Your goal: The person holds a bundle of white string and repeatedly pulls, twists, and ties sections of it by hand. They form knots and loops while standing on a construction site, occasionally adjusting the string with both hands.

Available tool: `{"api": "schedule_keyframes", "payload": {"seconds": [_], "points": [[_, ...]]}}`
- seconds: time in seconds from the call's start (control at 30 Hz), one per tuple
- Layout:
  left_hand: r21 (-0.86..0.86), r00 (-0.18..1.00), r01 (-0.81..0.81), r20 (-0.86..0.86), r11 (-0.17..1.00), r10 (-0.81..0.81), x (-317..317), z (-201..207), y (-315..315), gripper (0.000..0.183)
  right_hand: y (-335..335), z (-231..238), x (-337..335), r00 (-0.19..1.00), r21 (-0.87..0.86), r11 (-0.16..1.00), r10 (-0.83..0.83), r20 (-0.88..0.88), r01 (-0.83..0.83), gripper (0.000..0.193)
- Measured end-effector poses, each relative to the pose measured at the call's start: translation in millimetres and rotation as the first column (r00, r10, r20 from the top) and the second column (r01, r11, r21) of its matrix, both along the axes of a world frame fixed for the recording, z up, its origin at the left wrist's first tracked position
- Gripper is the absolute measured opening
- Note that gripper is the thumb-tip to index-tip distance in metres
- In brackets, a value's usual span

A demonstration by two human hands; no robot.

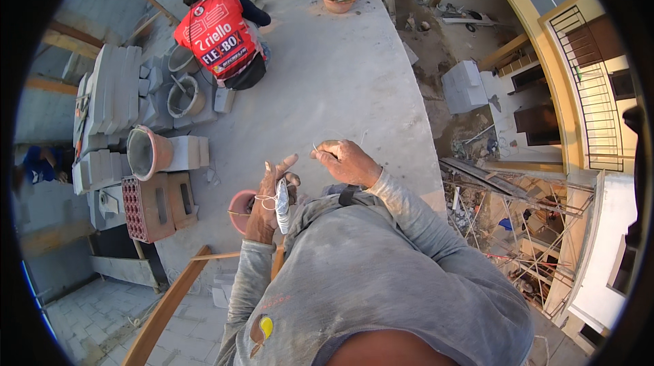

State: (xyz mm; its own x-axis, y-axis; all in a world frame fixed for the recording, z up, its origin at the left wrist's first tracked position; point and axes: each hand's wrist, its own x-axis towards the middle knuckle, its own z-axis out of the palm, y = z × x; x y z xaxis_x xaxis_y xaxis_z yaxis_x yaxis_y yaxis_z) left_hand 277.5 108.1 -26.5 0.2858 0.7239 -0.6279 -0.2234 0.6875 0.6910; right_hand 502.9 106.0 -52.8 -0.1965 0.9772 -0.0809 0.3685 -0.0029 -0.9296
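My left hand point(263, 215) is in front of my body, its thumb and forefinger stretched apart. The other fingers are curled round a bundle of white string point(282, 207), and a few loose loops hang over the wrist side. To the right of it, my right hand point(350, 164) is closed in a pinch. A thin strand point(314, 147) shows at its fingertips; whether it joins the bundle I cannot make out. Behind my left wrist, a reddish bucket point(240, 211) is partly hidden.
A concrete slab point(327, 80) drops off at its right edge toward scaffolding point(538, 243). Left are stacked pale blocks point(112, 93), a mortar bucket point(155, 151) and a hollow red brick block point(144, 209). A wooden beam point(167, 308) slants nearby. A co-worker in a red vest point(221, 36) crouches ahead.
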Motion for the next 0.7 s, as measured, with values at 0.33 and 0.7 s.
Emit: {"api": "schedule_keyframes", "payload": {"seconds": [0.33, 0.7], "points": [[0.454, 0.878, 0.441, -0.398, 0.774, -0.266, 67, -4, 11, 0.037, 8, 21, 49, 0.998, -0.184, 0.983, -0.03, -0.058, 0.019, 0.037], [0.429, 0.56, 0.668, -0.828, 0.608, -0.03, 36, -38, -11, 0.05, 48, 29, 30, 0.955, -0.386, 0.921, -0.166, -0.244, 0.062, 0.045]]}}
